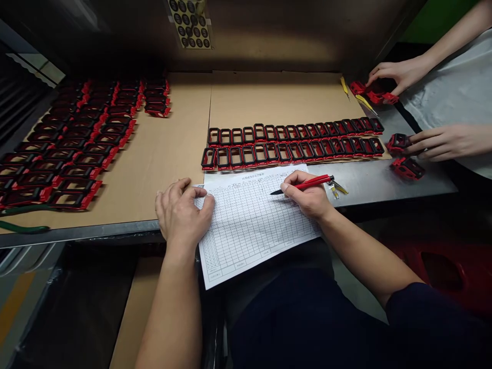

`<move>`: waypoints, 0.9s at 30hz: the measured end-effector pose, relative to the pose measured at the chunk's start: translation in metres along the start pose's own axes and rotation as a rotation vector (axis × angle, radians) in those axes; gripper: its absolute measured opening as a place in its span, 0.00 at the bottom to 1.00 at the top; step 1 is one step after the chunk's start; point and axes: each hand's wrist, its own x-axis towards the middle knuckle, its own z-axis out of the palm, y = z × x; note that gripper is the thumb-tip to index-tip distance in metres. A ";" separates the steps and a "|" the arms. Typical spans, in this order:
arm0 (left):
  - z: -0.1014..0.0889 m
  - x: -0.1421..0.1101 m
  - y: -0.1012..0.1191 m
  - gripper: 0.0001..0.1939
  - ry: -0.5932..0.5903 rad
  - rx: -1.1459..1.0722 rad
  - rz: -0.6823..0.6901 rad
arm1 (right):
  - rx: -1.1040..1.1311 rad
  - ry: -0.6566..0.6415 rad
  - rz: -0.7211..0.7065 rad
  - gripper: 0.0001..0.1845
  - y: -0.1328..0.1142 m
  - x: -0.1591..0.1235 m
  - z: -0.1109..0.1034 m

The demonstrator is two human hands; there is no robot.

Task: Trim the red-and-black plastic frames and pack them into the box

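A printed grid form (251, 225) lies at the table's front edge and hangs partly over it. My left hand (181, 212) rests on the form's left edge, fingers curled with the tips pressing the paper down. My right hand (307, 195) grips a red pen (307, 184), whose black tip touches the upper part of the form. Just beyond the form stand two rows of red-and-black frame parts (292, 143) on brown cardboard (172, 148).
Many more red-and-black frames (73, 143) lie stacked on the left cardboard. At the right, another person's hands (438, 141) touch loose frames (407, 166) on the metal table (384, 179). Yellow tweezers (365, 102) lie near them. A green tool (23, 228) sits at the left edge.
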 end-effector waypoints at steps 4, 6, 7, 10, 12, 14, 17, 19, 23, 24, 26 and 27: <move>0.001 0.000 0.000 0.08 0.009 -0.002 0.010 | -0.010 -0.002 -0.006 0.11 -0.001 0.000 0.000; 0.001 0.000 0.001 0.07 0.017 -0.002 0.010 | -0.019 -0.007 -0.011 0.11 -0.002 0.000 0.000; 0.001 0.000 0.001 0.07 0.021 -0.002 0.008 | -0.026 -0.011 -0.016 0.11 -0.002 0.000 0.000; 0.000 -0.001 0.002 0.06 0.021 -0.001 0.005 | -0.049 -0.031 -0.025 0.11 -0.003 -0.001 0.001; 0.000 -0.001 0.003 0.06 0.021 0.000 0.005 | -0.062 -0.043 -0.017 0.11 -0.004 -0.002 0.002; 0.000 -0.001 0.003 0.06 0.025 0.000 0.004 | -0.078 -0.043 -0.002 0.11 -0.005 -0.003 0.002; 0.000 -0.001 0.003 0.06 0.030 -0.002 0.003 | -0.107 -0.035 0.010 0.12 -0.007 -0.003 0.002; 0.001 -0.001 0.002 0.06 0.029 -0.003 0.004 | -0.123 -0.046 0.001 0.12 -0.007 -0.002 0.002; 0.001 -0.001 0.002 0.06 0.028 -0.005 0.006 | -0.182 -0.088 -0.022 0.08 -0.007 -0.002 0.003; 0.001 -0.001 0.003 0.06 0.027 -0.006 0.006 | -0.205 -0.094 -0.024 0.06 -0.007 -0.003 0.004; 0.001 -0.001 0.003 0.06 0.024 -0.009 0.004 | -0.244 -0.096 -0.022 0.05 -0.006 -0.004 0.005; 0.001 -0.001 0.003 0.06 0.022 -0.009 0.002 | -0.254 -0.092 -0.021 0.05 -0.006 -0.004 0.005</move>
